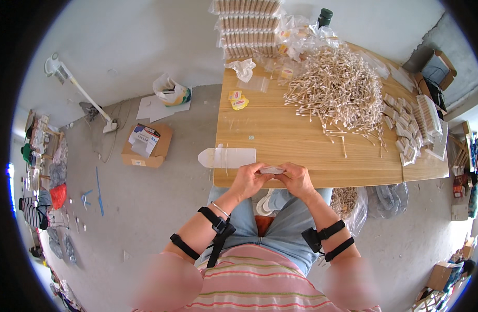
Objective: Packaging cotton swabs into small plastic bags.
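Observation:
My left hand [248, 179] and my right hand [297, 178] meet at the near edge of the wooden table [280, 138]. Together they pinch a small clear plastic bag [272, 170] with pale contents, held flat between the fingertips. A big heap of cotton swabs [337, 88] lies on the table's far right. A flat white packet [227, 157] sticks out over the table's left edge, just left of my left hand.
Filled swab bags [413, 125] are stacked at the table's right end; packed bundles [248, 26] lie at its far end beside a dark bottle [325, 16]. Yellow labels [238, 100], an open cardboard box [147, 145] on the floor, a sack of swabs [348, 200] under the table.

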{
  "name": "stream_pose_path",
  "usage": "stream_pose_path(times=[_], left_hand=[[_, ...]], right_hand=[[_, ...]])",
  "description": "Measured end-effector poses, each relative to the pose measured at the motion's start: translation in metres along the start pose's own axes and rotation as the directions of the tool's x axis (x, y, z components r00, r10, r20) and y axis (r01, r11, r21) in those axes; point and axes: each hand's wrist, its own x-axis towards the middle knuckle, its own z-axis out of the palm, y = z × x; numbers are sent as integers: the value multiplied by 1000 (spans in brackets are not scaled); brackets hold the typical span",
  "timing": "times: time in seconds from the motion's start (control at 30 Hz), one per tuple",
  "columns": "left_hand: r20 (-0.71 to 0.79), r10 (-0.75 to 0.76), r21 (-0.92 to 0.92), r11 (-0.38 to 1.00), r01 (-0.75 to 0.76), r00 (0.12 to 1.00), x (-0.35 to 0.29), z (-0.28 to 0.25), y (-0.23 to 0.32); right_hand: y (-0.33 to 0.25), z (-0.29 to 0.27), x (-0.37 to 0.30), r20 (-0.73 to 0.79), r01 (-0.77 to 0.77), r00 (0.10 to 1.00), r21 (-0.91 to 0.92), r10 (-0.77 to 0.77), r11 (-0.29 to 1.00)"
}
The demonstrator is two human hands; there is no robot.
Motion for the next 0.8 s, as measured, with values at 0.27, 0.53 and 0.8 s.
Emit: stream_pose_path(times=[0.27, 0.53, 0.8], left_hand=[[-45, -16, -39, 999, 14, 999, -7, 2, 7], [-25, 12, -102, 995, -15, 1000, -7, -3, 12], [-135, 359, 305, 902, -306, 924, -2, 2, 6]], right_hand=[[-4, -2, -5, 5, 2, 1000, -94, -1, 996], [-14, -2, 1, -16, 104, 994, -54, -105, 993], [-3, 0, 2, -82, 207, 971, -177, -224, 962]])
